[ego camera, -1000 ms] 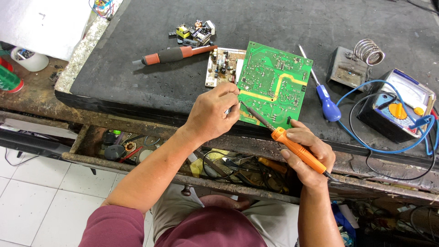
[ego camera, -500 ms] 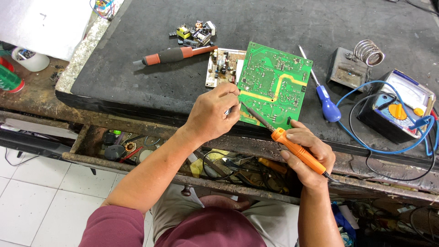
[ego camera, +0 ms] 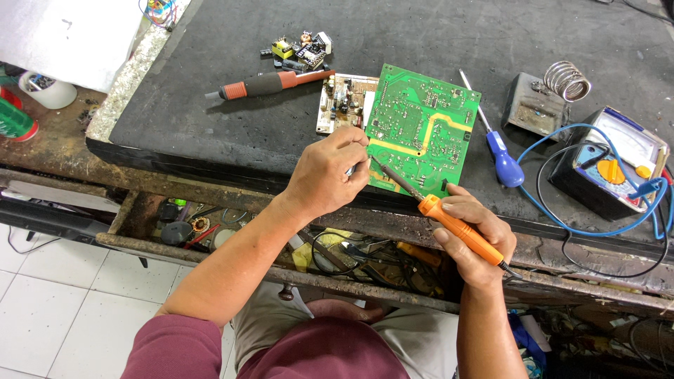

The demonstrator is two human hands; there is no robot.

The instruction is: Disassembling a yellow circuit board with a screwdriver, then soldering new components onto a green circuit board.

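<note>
Right hand (ego camera: pixel 472 231) gripping orange soldering iron (ego camera: pixel 460 228), long axis slanting up-left, tip meeting lower-left edge of green circuit board (ego camera: pixel 420 130) on bench (ego camera: pixel 210 119). Left hand (ego camera: pixel 330 175) pinching something thin, likely solder wire, at same spot. Blue screwdriver (ego camera: pixel 500 151) lying right of board.

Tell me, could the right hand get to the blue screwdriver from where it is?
Probably yes. The blue screwdriver lies in the open on the black mat just beyond the right hand, nothing between them, but that hand is gripping the orange soldering iron.
</note>
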